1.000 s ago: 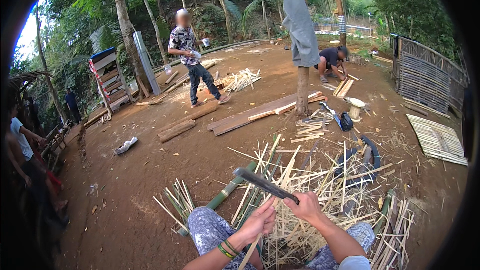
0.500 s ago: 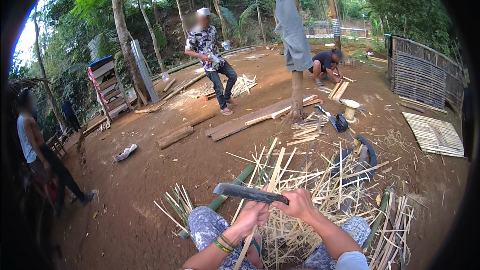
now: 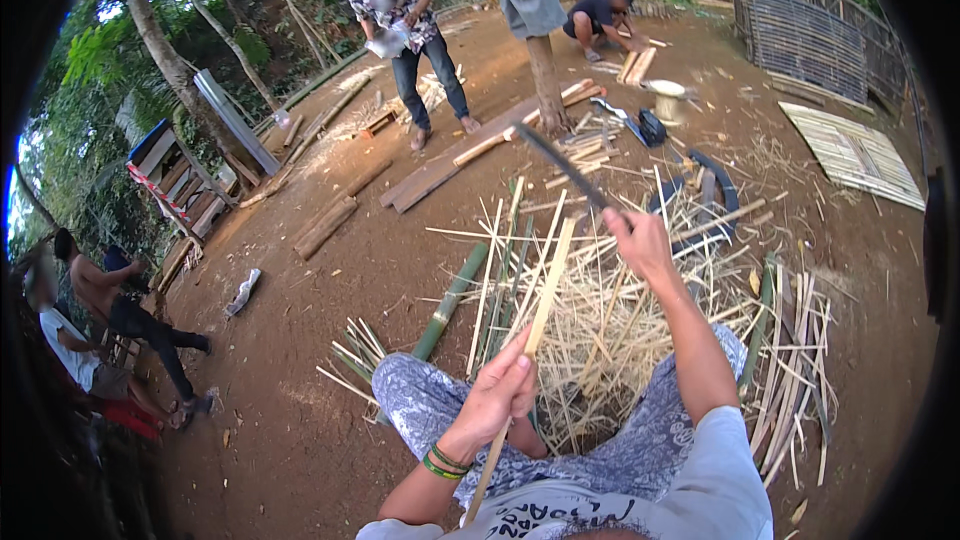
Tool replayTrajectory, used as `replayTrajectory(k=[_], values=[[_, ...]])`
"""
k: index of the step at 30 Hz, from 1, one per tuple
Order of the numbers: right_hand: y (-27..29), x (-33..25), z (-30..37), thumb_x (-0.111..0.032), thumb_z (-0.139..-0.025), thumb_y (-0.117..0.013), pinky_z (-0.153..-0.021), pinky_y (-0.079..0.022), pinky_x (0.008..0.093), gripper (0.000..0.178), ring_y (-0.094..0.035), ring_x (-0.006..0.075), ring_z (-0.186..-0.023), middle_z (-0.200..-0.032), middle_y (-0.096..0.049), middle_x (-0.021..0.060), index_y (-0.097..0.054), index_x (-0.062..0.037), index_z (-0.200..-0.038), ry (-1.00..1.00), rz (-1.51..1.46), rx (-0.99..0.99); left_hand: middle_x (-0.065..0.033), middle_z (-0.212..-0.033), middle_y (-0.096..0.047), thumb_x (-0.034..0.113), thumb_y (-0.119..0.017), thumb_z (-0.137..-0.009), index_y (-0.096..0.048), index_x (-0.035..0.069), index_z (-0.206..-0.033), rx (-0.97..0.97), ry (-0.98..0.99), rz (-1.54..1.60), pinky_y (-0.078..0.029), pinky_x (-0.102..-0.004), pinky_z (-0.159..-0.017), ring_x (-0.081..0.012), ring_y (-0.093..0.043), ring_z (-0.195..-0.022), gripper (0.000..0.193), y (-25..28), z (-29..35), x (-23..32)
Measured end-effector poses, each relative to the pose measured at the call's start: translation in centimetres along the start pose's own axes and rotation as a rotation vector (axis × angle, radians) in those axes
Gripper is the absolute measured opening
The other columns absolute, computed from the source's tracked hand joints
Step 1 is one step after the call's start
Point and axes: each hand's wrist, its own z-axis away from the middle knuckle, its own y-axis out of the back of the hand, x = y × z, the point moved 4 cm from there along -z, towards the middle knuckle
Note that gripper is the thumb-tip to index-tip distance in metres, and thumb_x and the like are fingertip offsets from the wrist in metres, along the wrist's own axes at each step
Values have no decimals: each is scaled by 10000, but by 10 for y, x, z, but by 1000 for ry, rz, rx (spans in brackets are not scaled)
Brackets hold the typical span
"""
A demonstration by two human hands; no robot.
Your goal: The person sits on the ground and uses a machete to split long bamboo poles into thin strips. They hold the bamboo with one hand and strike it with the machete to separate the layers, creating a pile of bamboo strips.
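Observation:
My left hand (image 3: 504, 382), with bands on its wrist, is closed round a long pale bamboo strip (image 3: 549, 292). The strip slants up and away from my lap, its lower end near my shirt. Raised to the right of it, my right hand (image 3: 640, 242) grips the handle of a machete (image 3: 560, 162), whose dark blade points up and left, apart from the strip. Beneath both hands a heap of thin bamboo strips and shavings (image 3: 610, 325) spreads between and beyond my patterned trouser legs (image 3: 425, 395). A green bamboo pole (image 3: 447, 305) lies beside my left knee.
Darker strips (image 3: 795, 370) lie by my right knee. Ahead are a post (image 3: 547, 85) hung with grey cloth, long planks (image 3: 430, 175), a pale spool-shaped stool (image 3: 667, 100) and a bamboo panel (image 3: 852, 152). One person stands, another crouches beyond; two more are at left.
My right hand has lifted the machete off the strip, up and to the right. My left hand has moved lower with the strip. The view has tilted down, and the standing person now bends forward.

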Motion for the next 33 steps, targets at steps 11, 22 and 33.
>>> replayTrajectory(k=[11,22,33], values=[[-20,-76,61,-654,-853,-612,-397,-390,389,584,-526,247,-377,-450,-521,55,-617,-112,-635,469,70,-126,76,-702,-312,197,-413,-1067,-233,220,-1574,68,-17,96,-249,-186,-429,-27,-282,-520,538,10,-83,34],[6,-50,37,-652,-869,-596,-437,-444,413,615,-587,338,-444,-466,-539,125,-708,-66,-722,308,-24,-3,61,-692,-290,207,-370,-1090,-210,234,-1582,-71,-40,33,-247,-192,-442,-40,-272,-511,518,-20,-62,34],[14,-31,26,-641,-893,-584,-400,-406,413,620,-559,268,-396,-442,-524,95,-671,-69,-667,251,48,46,65,-683,-267,225,-411,-1079,-220,207,-1582,-48,2,-78,-233,-199,-442,-40,-263,-514,539,-15,-54,14]])
